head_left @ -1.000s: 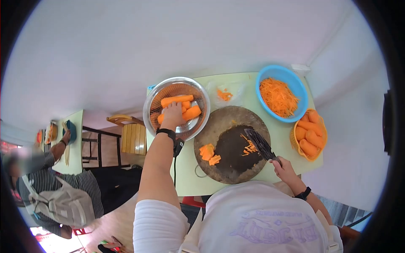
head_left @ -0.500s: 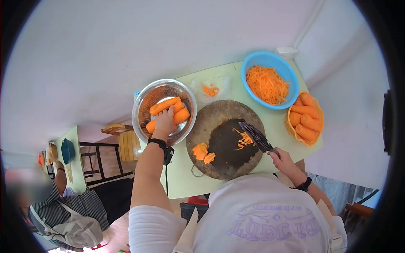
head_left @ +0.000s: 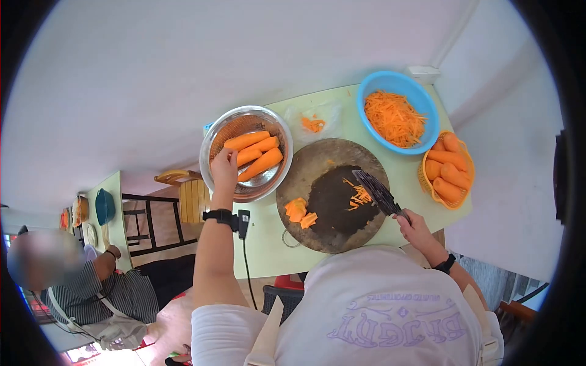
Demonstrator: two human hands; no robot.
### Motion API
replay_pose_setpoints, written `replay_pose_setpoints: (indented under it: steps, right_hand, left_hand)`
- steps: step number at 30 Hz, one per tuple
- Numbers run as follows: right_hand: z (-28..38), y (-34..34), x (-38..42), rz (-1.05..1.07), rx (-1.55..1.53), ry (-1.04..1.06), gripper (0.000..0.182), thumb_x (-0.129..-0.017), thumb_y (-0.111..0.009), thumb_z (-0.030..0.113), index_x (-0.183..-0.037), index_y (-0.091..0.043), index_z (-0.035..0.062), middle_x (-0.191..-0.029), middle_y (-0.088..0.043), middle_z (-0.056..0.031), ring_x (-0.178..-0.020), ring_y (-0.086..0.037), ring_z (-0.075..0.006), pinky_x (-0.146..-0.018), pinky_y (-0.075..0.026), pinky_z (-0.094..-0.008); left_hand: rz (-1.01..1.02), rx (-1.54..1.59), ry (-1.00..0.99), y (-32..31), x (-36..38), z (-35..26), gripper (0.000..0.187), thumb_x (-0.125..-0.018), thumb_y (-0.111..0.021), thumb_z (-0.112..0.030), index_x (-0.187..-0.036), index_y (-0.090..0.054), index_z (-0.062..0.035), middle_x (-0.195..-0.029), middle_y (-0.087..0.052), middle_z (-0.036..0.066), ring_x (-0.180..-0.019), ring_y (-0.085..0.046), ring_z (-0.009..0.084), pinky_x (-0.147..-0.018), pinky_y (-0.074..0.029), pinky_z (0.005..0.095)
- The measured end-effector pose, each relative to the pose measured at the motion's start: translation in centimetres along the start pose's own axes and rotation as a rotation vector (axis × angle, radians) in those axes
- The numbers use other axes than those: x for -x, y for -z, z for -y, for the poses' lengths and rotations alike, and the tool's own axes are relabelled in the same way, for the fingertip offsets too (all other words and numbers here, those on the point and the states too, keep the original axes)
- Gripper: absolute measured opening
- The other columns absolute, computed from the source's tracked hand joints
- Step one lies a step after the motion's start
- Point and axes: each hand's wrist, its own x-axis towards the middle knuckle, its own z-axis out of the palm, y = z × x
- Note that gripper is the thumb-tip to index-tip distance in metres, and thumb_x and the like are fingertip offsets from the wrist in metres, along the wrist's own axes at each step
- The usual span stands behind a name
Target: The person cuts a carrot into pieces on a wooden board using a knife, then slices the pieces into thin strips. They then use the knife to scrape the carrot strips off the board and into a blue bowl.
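We note the left hand (head_left: pixel 223 166) inside the steel colander (head_left: pixel 210 141), fingers curled over the near end of a carrot (head_left: pixel 250 155); it looks like a grasp, though the fingertips are partly hidden by the hand itself. Three or four peeled carrots lie across the colander, side by side; we judge the perforated bowl serves to drain them after washing and sits on the left for that hand's reach.

The right hand (head_left: pixel 414 226) is clenched around the handle of a cleaver (head_left: pixel 373 189). The blade rests flat-ish over the round board (head_left: pixel 317 165), tip toward the board's centre, just beside a small pile of strips (head_left: pixel 360 198). We read this as the knife parked on the work surface while the other hand is at the colander.

Near the board's left edge lie some chunks (head_left: pixel 299 210), apart from the strips.

The blue bowl (head_left: pixel 372 94), at the far right corner of the table (head_left: pixel 262 244), holds shredded carrot; the orange basket (head_left: pixel 424 183) beside it holds whole carrots. Both stand on the knife side. A clear bag (head_left: pixel 332 113) with a few scraps lies beyond the board.

Another person (head_left: pixel 91 293) sits at a second table to the left.
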Motion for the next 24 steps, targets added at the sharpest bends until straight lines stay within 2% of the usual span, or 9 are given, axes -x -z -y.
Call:
replay_pose_setpoints:
  steps: [1,2,5,8,12,14,18,19,24]
  right_hand:
    - [0.0,0.0,-0.1,0.003,-0.029,-0.006,0.026,-0.098,-0.057,0.026,-0.088,-0.059,0.0015,-0.059,-0.044,0.0011,-0.053,-0.041,-0.0082,-0.05,-0.037,-0.0269]
    - [0.0,0.1,-0.3,0.006,-0.059,-0.009,0.025,-0.098,-0.057,0.026,-0.09,-0.06,0.0016,-0.059,-0.044,0.0017,-0.052,-0.041,-0.0077,-0.049,-0.037,-0.0263]
    - [0.0,0.5,-0.7,0.041,-0.118,-0.024,0.024,-0.098,-0.057,0.025,-0.093,-0.06,0.0014,-0.059,-0.044,0.0025,-0.052,-0.04,-0.0068,-0.049,-0.036,-0.0251]
    - [0.4,0.9,-1.4,0.071,-0.097,0.014,0.024,-0.098,-0.056,0.025,-0.092,-0.059,0.0016,-0.06,-0.045,0.0028,-0.052,-0.04,-0.0064,-0.048,-0.036,-0.0244]
    - [1.5,1.4,-2.2,0.128,-0.046,-0.004,0.027,-0.098,-0.056,0.026,-0.088,-0.058,0.0012,-0.061,-0.046,0.0012,-0.053,-0.041,-0.0078,-0.05,-0.037,-0.0261]
    - [0.7,1.4,-3.1,0.125,0.063,0.149,0.03,-0.098,-0.057,0.028,-0.085,-0.055,0.0008,-0.06,-0.047,-0.0023,-0.055,-0.043,-0.0112,-0.052,-0.039,-0.0292]
    - [0.8,1.1,-4.1,0.081,0.163,0.214,0.034,-0.097,-0.057,0.031,-0.086,-0.055,-0.0013,-0.062,-0.048,-0.0113,-0.057,-0.046,-0.0208,-0.057,-0.042,-0.035]
    - [0.6,1.1,-4.3,0.083,0.194,0.233,0.035,-0.097,-0.057,0.032,-0.087,-0.056,-0.0019,-0.063,-0.05,-0.0142,-0.058,-0.048,-0.0242,-0.059,-0.043,-0.0365]
    - [1.9,0.7,-3.8,0.192,0.339,0.262,0.041,-0.096,-0.056,0.038,-0.092,-0.06,-0.0023,-0.072,-0.059,-0.0214,-0.067,-0.056,-0.0357,-0.065,-0.046,-0.0415]
  left_hand:
    - [-0.166,0.064,-0.103,0.5,1.1,-1.5,0.015,-0.094,-0.059,-0.016,-0.094,-0.063,-0.0013,-0.072,-0.062,0.012,-0.064,-0.061,0.027,-0.06,-0.046,0.0361]
    - [-0.174,0.057,-0.099,0.3,2.0,-1.5,0.015,-0.094,-0.059,-0.016,-0.094,-0.063,-0.0013,-0.072,-0.062,0.012,-0.064,-0.061,0.027,-0.06,-0.046,0.0361]
    - [-0.125,0.818,0.395,0.7,5.9,-3.2,0.017,-0.099,-0.047,-0.014,-0.095,-0.057,-0.0001,-0.067,-0.044,-0.005,-0.057,-0.038,0.0059,-0.051,-0.034,0.0246]
    - [-0.116,0.917,0.439,0.7,10.4,-6.4,0.015,-0.099,-0.047,-0.013,-0.107,-0.057,-0.0054,-0.068,-0.043,-0.004,-0.054,-0.034,0.0037,-0.047,-0.026,0.0208]
    - [-0.01,0.713,0.369,0.4,14.6,-6.5,0.023,-0.094,-0.05,-0.004,-0.116,-0.056,-0.0014,-0.078,-0.052,-0.001,-0.063,-0.043,0.0081,-0.058,-0.04,0.0228]
    - [0.025,0.433,0.165,0.1,16.0,-6.4,0.038,-0.089,-0.055,0.002,-0.126,-0.053,-0.0059,-0.088,-0.058,0.001,-0.064,-0.049,0.0078,-0.059,-0.043,0.0207]
    - [0.224,0.383,0.058,0.7,17.4,-11.5,0.026,-0.086,-0.063,-0.001,-0.112,-0.064,-0.0042,-0.096,-0.064,0.005,-0.072,-0.058,0.0115,-0.066,-0.048,0.0262]
    - [0.263,0.386,-0.014,-0.2,18.0,-12.8,0.018,-0.084,-0.067,-0.005,-0.102,-0.066,-0.0036,-0.091,-0.063,0.01,-0.076,-0.064,0.021,-0.067,-0.051,0.0317]
    - [0.42,0.352,-0.161,-7.6,21.6,-15.5,0.016,-0.083,-0.068,-0.008,-0.098,-0.065,-0.0042,-0.086,-0.061,0.009,-0.079,-0.064,0.0276,-0.07,-0.052,0.0365]
